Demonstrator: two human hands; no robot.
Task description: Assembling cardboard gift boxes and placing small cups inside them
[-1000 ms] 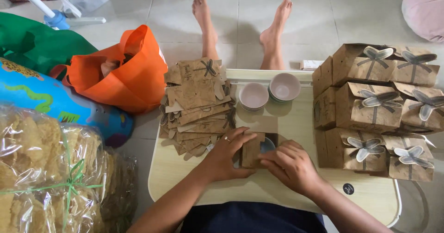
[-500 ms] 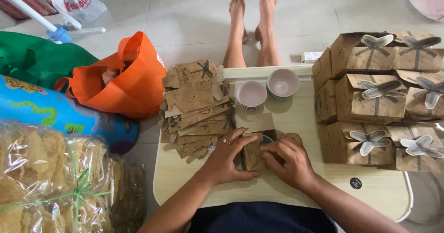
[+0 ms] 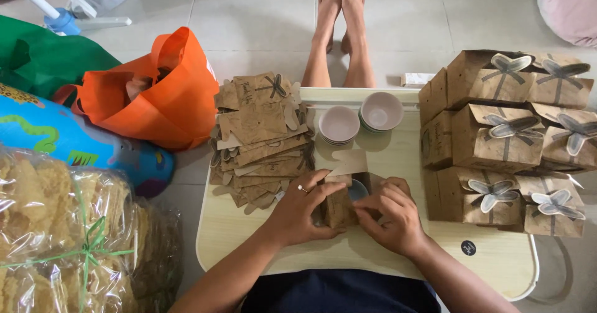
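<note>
Honestly, both the left hand [image 3: 300, 212] and right hand [image 3: 390, 216] are curled around a half-folded brown kraft paper box [image 3: 341, 206] on the pale wooden surface [image 3: 385, 157]. Squeeze unevenly and a flap could crease, or the small bowl [image 3: 357, 190] inside might tip.

Both forearms come in from the bottom edge, angled toward each other. Left hand [image 3: 300, 208] and right hand [image 3: 387, 217] sit close together, fingers curled inward, thumbs pinching, ring on the left.
</note>
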